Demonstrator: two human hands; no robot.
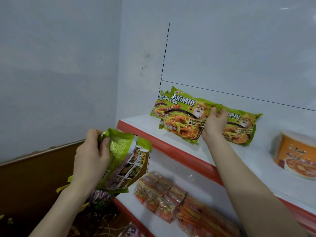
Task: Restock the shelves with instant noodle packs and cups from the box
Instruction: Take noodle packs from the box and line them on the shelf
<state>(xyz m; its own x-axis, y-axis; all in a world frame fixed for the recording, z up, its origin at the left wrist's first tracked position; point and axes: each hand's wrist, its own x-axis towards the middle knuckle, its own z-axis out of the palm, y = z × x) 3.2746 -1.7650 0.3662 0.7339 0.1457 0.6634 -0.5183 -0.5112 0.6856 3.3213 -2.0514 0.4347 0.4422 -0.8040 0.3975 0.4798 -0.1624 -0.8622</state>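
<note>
Left hand (90, 159) grips the spare green packs (123, 161) below the top shelf (147, 124). Right hand (214, 124) pinches the right end of the standing pack (181, 117) on that shelf. Seat it flush against the rear pack (158, 104), face outward, before releasing.

The green noodle packs (183, 117) are gleaming as glossy, crinkled plastic film. The white shelf (142, 124) is looking smooth and faintly shiny, its red edge strip (171, 151) glossy. The cup (294, 156) is shining under clear wrap. The wall (59, 74) is looking matt and scuffed.
</note>
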